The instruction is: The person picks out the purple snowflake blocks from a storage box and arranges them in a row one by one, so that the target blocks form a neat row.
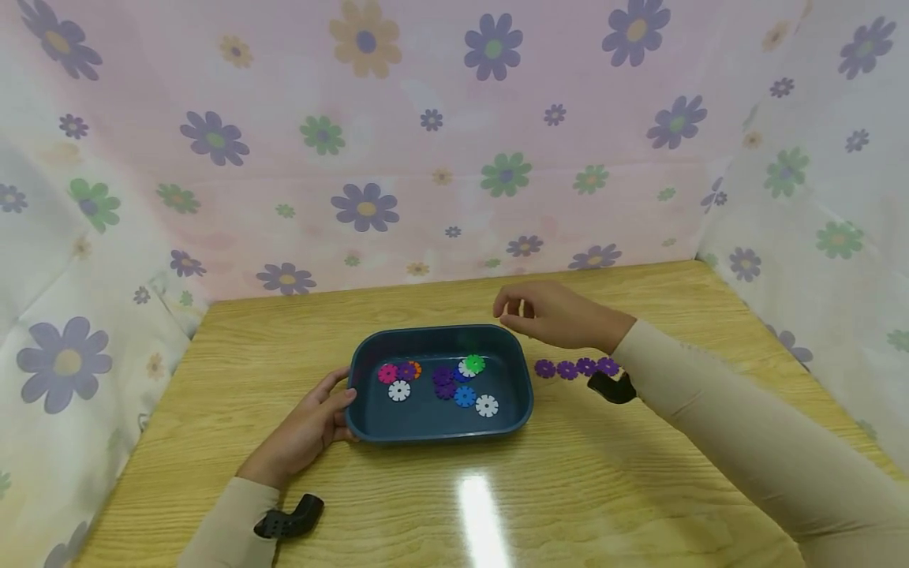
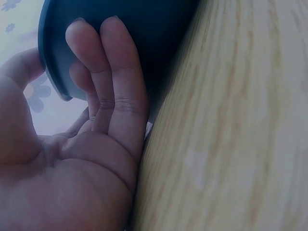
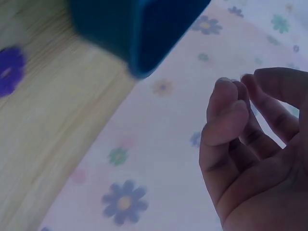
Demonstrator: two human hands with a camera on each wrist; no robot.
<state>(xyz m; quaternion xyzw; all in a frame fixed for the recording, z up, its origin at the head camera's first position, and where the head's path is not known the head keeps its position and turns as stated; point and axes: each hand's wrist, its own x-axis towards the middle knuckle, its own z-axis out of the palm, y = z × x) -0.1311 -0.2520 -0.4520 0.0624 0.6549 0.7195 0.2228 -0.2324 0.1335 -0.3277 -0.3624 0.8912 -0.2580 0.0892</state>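
Note:
A dark blue plastic tray [image 1: 426,420] stands on the table with several flower-shaped discs in it. Among them are a pink disc [image 1: 387,373], a white disc [image 1: 399,390], a blue disc [image 1: 465,396] and a green disc [image 1: 474,364]. My left hand [image 1: 305,430] grips the tray's left end, thumb at the rim and fingers [image 2: 122,72] against the outer wall. Over the tray's back right corner hovers my right hand [image 1: 557,314], fingers loosely bent and nothing visible between them in the right wrist view.
Several purple discs [image 1: 567,370] lie in a row on the wooden table [image 1: 341,505], right of the tray and below the right forearm. Flower-print cloth [image 1: 426,142] hangs behind the table and along both sides. Each wrist wears a black camera mount [image 1: 289,521].

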